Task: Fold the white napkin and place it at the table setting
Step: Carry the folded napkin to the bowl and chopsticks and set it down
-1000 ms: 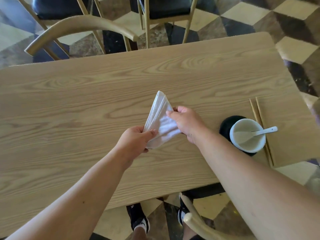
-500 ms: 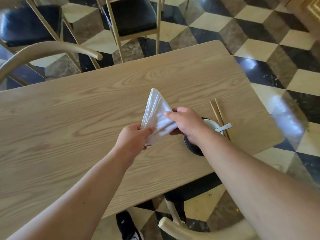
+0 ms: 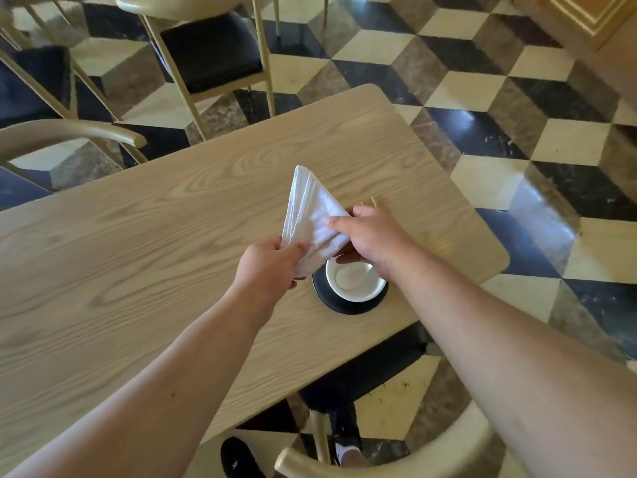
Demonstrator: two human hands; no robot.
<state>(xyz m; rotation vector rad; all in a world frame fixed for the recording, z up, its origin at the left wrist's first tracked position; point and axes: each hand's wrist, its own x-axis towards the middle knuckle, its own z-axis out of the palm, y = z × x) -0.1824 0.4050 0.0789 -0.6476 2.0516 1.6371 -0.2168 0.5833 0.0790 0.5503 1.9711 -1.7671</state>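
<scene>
I hold a white napkin (image 3: 312,215) folded into a pleated triangle, point up, above the wooden table (image 3: 138,263). My left hand (image 3: 267,267) pinches its lower left corner. My right hand (image 3: 370,236) grips its lower right side. Just below the napkin stands a white bowl (image 3: 355,282) on a black saucer (image 3: 348,303); a white spoon lies in the bowl, partly hidden by my right hand. The tips of wooden chopsticks (image 3: 372,201) show past my right hand.
A wooden chair back (image 3: 389,457) curves under the table's near edge, with my black shoes beside it. Chairs with black seats (image 3: 210,53) stand across the table, one armrest (image 3: 76,134) at the far left. The table's right edge drops to a checkered floor.
The view has swung to the right, so the place setting now lies under my hands. Both hands keep hold of the napkin, which now hangs over the bowl's far left rim.
</scene>
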